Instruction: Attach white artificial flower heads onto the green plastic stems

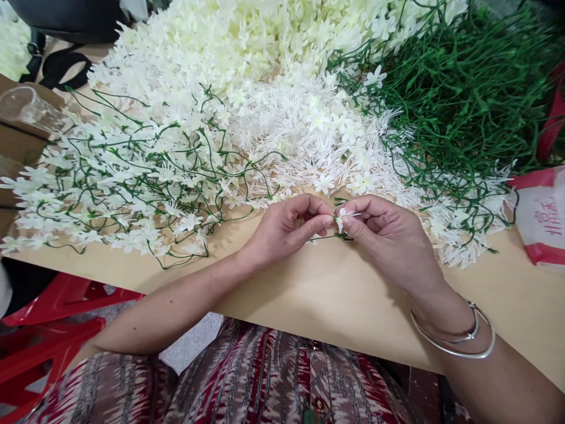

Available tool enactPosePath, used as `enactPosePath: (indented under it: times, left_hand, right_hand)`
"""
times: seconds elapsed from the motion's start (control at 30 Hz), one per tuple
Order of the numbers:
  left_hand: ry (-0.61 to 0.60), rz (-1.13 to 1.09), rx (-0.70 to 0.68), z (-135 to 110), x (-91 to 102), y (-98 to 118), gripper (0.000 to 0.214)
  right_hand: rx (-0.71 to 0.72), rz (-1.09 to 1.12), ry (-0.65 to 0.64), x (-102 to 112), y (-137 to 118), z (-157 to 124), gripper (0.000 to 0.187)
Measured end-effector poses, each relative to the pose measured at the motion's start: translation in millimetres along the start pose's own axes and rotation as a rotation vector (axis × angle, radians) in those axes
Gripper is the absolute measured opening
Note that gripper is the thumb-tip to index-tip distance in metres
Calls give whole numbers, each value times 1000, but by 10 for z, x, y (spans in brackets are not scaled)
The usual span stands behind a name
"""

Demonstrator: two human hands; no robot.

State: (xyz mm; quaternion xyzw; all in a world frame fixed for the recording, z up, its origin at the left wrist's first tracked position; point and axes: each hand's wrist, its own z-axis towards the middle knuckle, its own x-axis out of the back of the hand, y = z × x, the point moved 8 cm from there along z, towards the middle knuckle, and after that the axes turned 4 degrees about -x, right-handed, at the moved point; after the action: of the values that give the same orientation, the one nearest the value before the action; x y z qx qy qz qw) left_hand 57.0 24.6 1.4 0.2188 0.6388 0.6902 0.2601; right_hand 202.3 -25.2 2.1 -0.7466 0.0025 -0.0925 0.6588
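Observation:
Over the near edge of the table, my left hand (pixel 291 227) and my right hand (pixel 379 232) meet fingertip to fingertip. Thumb and forefinger of the right pinch a small white artificial flower (pixel 342 218), with thin white stamens poking out beside the thumb. The left fingertips close on a green stem at the flower's base; most of that stem is hidden by the fingers. Just behind and below the hands, bits of green stem lie on the table. To the left spreads a pile of white flowers on green stems (pixel 145 171).
Loose white petals (pixel 229 47) and white stamens (pixel 282 135) heap up behind the hands. Bare green stems (pixel 468 88) form a large pile at the right. A red-and-white packet (pixel 541 215) lies at the right edge, a clear plastic cup (pixel 30 106) at the left. Red stools (pixel 57 330) stand below.

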Motion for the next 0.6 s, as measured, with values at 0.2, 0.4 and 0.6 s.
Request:
enactPosePath:
  times: [0.2, 0.4, 0.6]
  left_hand:
    - [14, -18, -2, -5, 7, -31, 47]
    - [-1, -41, 0, -3, 0, -37, 47]
    - [-44, -87, 9, 12, -38, -47, 45]
  right_hand:
    - [-25, 24, 4, -35, 89, 10, 20]
    - [-38, 45, 16, -44, 106, 33, 20]
    - [-75, 123, -50, -14, 158, 61, 23]
